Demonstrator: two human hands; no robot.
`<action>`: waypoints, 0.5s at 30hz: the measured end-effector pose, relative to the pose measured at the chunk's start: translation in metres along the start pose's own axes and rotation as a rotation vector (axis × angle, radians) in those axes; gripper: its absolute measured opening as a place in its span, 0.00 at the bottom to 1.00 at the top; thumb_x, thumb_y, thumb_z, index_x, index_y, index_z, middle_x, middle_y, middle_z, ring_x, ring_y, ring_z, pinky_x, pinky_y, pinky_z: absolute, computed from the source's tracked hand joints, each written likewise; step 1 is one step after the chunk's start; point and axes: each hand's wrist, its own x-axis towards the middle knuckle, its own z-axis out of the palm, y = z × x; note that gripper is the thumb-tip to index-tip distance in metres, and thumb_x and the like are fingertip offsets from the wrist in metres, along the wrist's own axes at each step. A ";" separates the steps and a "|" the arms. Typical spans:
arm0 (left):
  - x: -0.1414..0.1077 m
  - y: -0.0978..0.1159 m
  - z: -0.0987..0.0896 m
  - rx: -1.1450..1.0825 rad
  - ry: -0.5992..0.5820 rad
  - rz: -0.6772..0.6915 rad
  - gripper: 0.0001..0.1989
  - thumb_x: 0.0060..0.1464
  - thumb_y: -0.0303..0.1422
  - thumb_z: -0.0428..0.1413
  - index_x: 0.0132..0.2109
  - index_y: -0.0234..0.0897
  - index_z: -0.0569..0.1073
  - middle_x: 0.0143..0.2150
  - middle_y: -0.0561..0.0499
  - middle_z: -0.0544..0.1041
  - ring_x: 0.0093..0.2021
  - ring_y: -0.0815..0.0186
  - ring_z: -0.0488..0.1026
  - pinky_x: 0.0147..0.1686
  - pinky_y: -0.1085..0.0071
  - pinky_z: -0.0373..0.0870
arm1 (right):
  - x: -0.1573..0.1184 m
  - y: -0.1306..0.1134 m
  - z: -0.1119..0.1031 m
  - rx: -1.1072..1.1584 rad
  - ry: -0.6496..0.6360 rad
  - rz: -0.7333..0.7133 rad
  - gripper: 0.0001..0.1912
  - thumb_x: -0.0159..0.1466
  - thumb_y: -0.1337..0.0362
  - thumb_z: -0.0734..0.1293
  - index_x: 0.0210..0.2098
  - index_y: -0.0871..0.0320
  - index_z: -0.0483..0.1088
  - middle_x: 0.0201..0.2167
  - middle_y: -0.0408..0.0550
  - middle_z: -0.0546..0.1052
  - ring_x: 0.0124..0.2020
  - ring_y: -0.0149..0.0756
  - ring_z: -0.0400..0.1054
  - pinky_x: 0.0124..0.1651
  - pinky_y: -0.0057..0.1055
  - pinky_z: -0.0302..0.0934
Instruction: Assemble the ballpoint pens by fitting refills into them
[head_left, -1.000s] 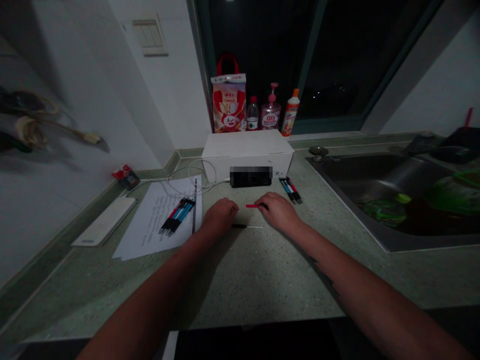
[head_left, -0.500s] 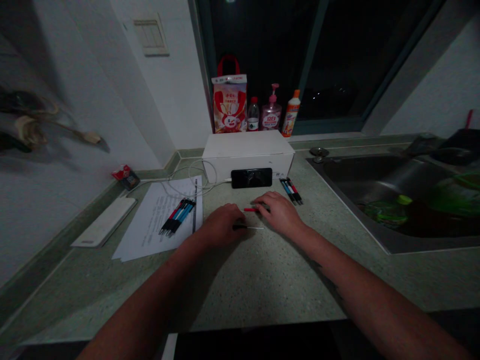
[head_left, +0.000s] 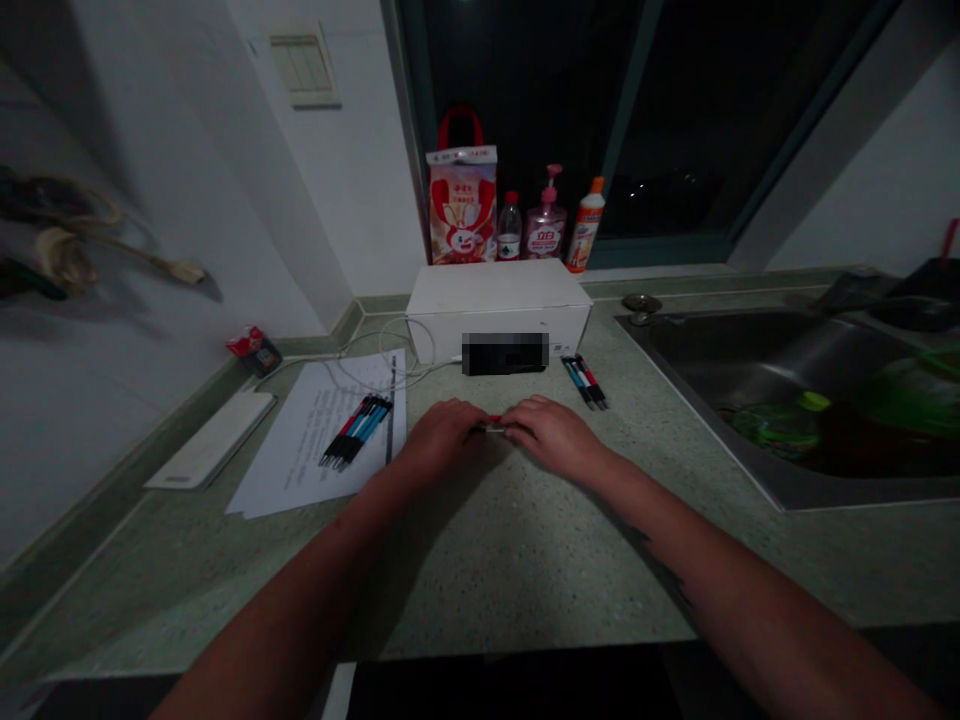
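Observation:
Over the middle of the counter, my left hand is closed on a dark pen part, from which a thin pale refill points right. Close by on the right, my right hand has its fingers pinched around a red pen barrel, mostly covered by the fingers. The fingertips of both hands are almost touching. Left of them, several pens with red, blue and black barrels lie on printed sheets. A smaller group of pens lies on the counter at the right.
A phone with a white cable leans on a white box. Behind stand a red bag and bottles. A metal sink is at the right, a white slab at the left.
My left hand has moved slightly up, bringing the refill close to the red barrel. My right hand has moved a little, and its fingers now cover more of the barrel.

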 end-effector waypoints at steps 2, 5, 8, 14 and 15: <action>0.000 -0.006 -0.002 0.046 0.020 -0.037 0.12 0.58 0.28 0.59 0.48 0.39 0.80 0.44 0.45 0.82 0.47 0.54 0.75 0.49 0.60 0.67 | 0.000 0.004 -0.003 -0.027 0.012 0.044 0.08 0.69 0.67 0.67 0.44 0.55 0.79 0.39 0.50 0.80 0.43 0.42 0.70 0.47 0.37 0.61; 0.000 -0.014 -0.002 0.092 0.053 -0.071 0.10 0.59 0.29 0.59 0.47 0.39 0.80 0.43 0.45 0.81 0.47 0.55 0.75 0.49 0.60 0.67 | 0.000 0.008 -0.005 -0.060 0.030 0.107 0.08 0.69 0.67 0.66 0.41 0.55 0.79 0.38 0.51 0.80 0.43 0.43 0.71 0.48 0.38 0.61; 0.000 -0.016 -0.001 0.063 0.076 -0.055 0.08 0.61 0.32 0.58 0.45 0.39 0.80 0.42 0.46 0.80 0.44 0.58 0.75 0.47 0.62 0.67 | 0.000 0.007 -0.004 -0.052 0.039 0.119 0.08 0.69 0.66 0.66 0.41 0.55 0.79 0.38 0.51 0.80 0.43 0.43 0.71 0.48 0.38 0.61; 0.001 -0.013 -0.001 0.049 0.055 -0.042 0.09 0.62 0.30 0.54 0.39 0.39 0.80 0.37 0.47 0.79 0.41 0.59 0.73 0.44 0.63 0.67 | 0.001 0.001 -0.007 -0.025 0.009 0.122 0.08 0.68 0.69 0.66 0.39 0.56 0.79 0.38 0.51 0.80 0.42 0.42 0.71 0.47 0.38 0.61; 0.001 -0.014 -0.003 0.058 0.058 -0.058 0.09 0.62 0.30 0.54 0.39 0.38 0.79 0.38 0.47 0.79 0.41 0.59 0.73 0.44 0.63 0.67 | 0.001 0.001 -0.008 -0.032 0.005 0.141 0.08 0.68 0.69 0.66 0.39 0.57 0.79 0.37 0.51 0.80 0.42 0.43 0.71 0.47 0.38 0.61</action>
